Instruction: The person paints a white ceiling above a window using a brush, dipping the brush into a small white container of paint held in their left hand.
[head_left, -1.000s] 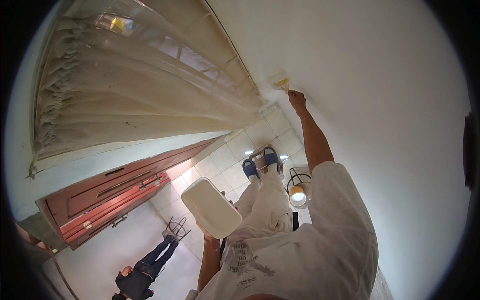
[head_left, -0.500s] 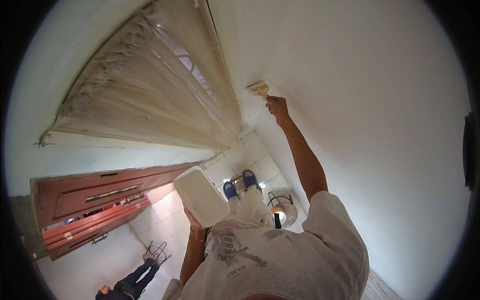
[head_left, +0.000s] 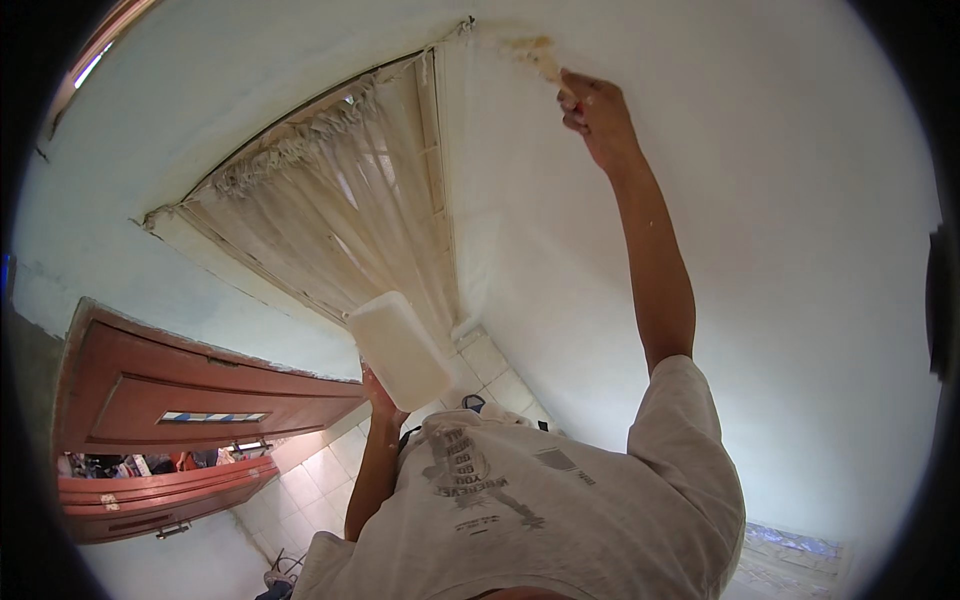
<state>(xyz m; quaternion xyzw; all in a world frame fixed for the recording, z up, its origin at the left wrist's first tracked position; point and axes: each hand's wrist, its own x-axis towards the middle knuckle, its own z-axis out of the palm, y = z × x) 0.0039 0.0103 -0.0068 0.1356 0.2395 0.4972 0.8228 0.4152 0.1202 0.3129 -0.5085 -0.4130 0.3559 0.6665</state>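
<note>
High by the white wall (head_left: 800,250), above the level of the curtain (head_left: 340,200), the right hand (head_left: 600,115) grips a brush (head_left: 544,63), which has risen from lower down, so the work seems to reach this upper part, while the left hand (head_left: 381,388) holds a white tray (head_left: 400,350).

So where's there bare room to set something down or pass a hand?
Tiled floor looks bare between the red door and left forearm. A hand could likely pass along the white wall, right of the right forearm. It's crowded where the left hand holds the white tub before the curtain, and where the right hand grips the paintbrush.
</note>
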